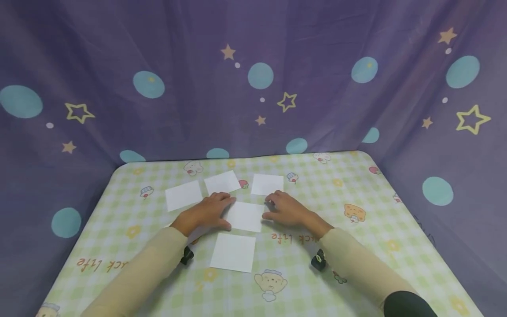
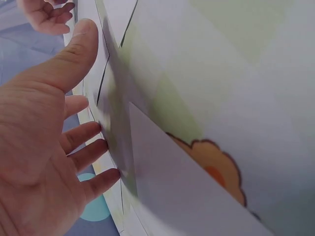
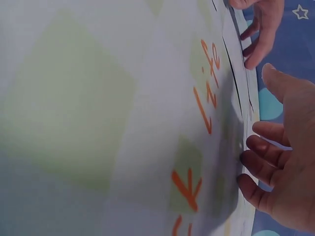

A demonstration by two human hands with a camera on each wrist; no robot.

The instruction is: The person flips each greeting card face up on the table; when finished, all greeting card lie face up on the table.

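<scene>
Several white square sheets of paper lie flat on the checked tablecloth. In the head view, my left hand (image 1: 209, 212) is at the left edge of the middle sheet (image 1: 245, 216), thumb and fingers spread apart. At that sheet's right edge is my right hand (image 1: 288, 208), its thumb close to the paper and its fingers loosely bent. Neither hand grips anything. Another sheet (image 2: 172, 182) shows under the left hand in the left wrist view; the arm mostly hides it in the head view. In the right wrist view, the right fingertips (image 3: 248, 184) are down at the cloth.
Three more sheets lie farther back: a left one (image 1: 184, 195), a tilted one (image 1: 222, 182) and a right one (image 1: 268, 184). A nearer sheet (image 1: 233, 252) lies between the forearms. Purple curtain (image 1: 190, 119) stands behind the table and along its sides.
</scene>
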